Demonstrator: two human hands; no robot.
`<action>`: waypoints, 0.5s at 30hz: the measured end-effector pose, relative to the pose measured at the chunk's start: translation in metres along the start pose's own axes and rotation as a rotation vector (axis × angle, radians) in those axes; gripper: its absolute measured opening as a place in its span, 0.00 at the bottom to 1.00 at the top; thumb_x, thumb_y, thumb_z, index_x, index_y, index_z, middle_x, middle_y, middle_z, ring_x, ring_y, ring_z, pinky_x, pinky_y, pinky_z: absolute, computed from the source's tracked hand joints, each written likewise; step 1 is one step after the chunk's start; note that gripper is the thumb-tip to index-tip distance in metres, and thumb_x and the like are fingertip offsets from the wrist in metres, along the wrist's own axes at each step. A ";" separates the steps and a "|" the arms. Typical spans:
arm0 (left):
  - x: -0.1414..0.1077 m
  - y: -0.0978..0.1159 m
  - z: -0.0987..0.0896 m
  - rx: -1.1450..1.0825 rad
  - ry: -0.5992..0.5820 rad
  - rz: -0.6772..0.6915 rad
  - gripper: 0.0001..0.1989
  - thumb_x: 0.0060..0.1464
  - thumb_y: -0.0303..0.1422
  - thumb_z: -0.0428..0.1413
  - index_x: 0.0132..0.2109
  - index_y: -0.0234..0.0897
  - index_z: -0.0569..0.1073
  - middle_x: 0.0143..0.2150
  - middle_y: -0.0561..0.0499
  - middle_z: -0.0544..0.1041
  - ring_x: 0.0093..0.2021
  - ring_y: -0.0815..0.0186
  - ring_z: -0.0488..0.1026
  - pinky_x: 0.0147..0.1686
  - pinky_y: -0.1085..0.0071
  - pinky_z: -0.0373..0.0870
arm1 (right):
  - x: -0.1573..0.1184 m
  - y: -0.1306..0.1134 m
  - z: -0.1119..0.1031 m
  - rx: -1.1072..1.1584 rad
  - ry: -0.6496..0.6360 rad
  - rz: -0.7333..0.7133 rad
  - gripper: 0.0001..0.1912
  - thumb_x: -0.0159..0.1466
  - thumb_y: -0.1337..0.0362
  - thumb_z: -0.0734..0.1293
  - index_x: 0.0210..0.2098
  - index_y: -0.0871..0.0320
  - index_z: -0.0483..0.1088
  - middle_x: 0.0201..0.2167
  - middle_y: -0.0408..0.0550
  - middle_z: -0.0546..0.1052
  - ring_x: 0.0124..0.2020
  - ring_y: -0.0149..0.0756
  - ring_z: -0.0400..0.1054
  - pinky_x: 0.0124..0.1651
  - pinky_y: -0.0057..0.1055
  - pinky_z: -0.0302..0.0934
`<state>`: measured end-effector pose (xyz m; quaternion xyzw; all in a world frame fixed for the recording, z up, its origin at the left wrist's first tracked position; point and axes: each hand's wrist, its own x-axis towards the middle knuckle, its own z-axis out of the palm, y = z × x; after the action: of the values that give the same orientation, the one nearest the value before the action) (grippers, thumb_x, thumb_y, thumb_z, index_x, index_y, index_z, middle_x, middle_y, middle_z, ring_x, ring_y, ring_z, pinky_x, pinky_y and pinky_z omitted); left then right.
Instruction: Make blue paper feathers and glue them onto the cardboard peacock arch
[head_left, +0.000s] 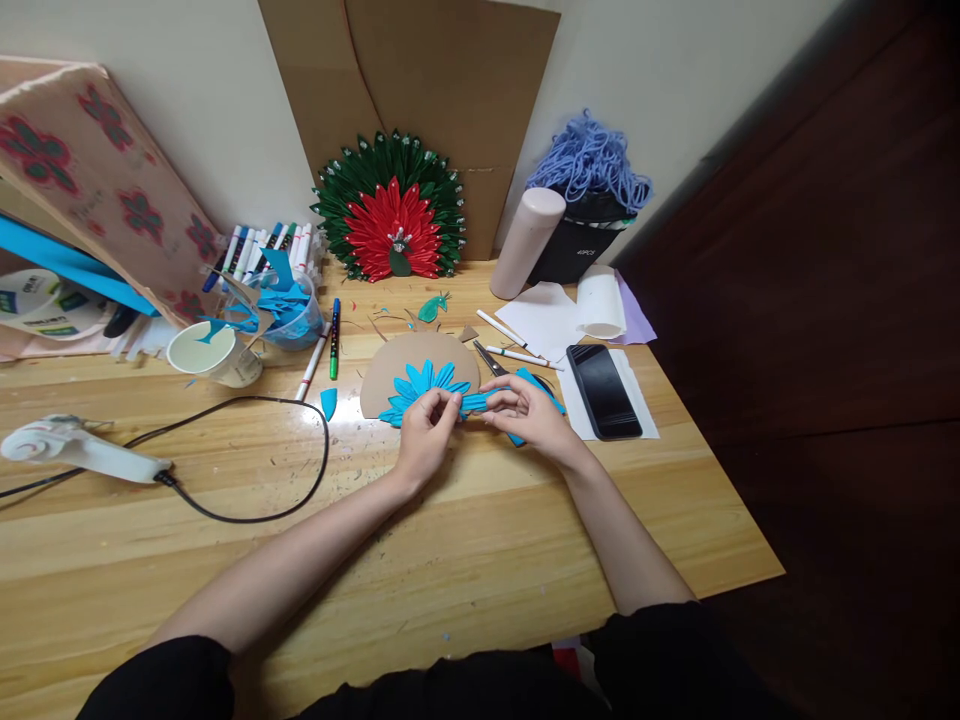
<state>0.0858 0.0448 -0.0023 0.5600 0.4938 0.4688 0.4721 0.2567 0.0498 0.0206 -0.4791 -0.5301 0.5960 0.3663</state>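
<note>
Between my two hands stretches a pleated strip of blue crepe paper (474, 402). My left hand (427, 432) pinches its left end with thumb and forefinger. My right hand (531, 412) grips the other end, fingers bent over it. Just behind them lies a rounded piece of cardboard (386, 365) with blue paper petals (424, 382) fanned along its lower part; my left hand covers some of them. Scissors (489, 360) with dark handles lie behind my right hand, partly hidden by more blue paper (541, 385).
A green and red petal fan (394, 215) leans on a cardboard sheet (420, 80). A phone (604, 392) lies at right, with a bottle (526, 245) behind. At left are a hot glue gun (90, 450) with its cord, a paper cup (214, 355) and a tub of blue scraps (296, 320).
</note>
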 end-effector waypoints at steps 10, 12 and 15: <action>-0.003 0.011 -0.003 0.091 -0.032 0.027 0.15 0.58 0.40 0.49 0.27 0.35 0.67 0.24 0.55 0.67 0.25 0.70 0.63 0.28 0.74 0.59 | -0.001 -0.002 0.008 0.063 0.057 -0.075 0.13 0.55 0.61 0.70 0.38 0.56 0.66 0.27 0.42 0.74 0.30 0.31 0.72 0.37 0.29 0.66; -0.006 0.020 -0.013 0.129 -0.020 0.038 0.14 0.58 0.39 0.49 0.28 0.35 0.67 0.25 0.54 0.68 0.26 0.70 0.64 0.28 0.75 0.58 | -0.003 -0.002 0.012 0.070 0.030 -0.093 0.14 0.56 0.60 0.69 0.40 0.55 0.65 0.28 0.43 0.75 0.31 0.33 0.72 0.38 0.30 0.67; -0.017 0.035 -0.043 0.176 0.029 0.039 0.14 0.59 0.38 0.49 0.28 0.35 0.68 0.26 0.54 0.69 0.27 0.70 0.64 0.28 0.75 0.58 | -0.006 -0.002 0.020 0.055 0.015 -0.142 0.14 0.59 0.59 0.67 0.43 0.54 0.63 0.30 0.45 0.76 0.32 0.33 0.72 0.38 0.31 0.67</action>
<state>0.0458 0.0281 0.0364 0.6021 0.5288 0.4409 0.4044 0.2387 0.0391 0.0235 -0.4346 -0.5434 0.5792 0.4247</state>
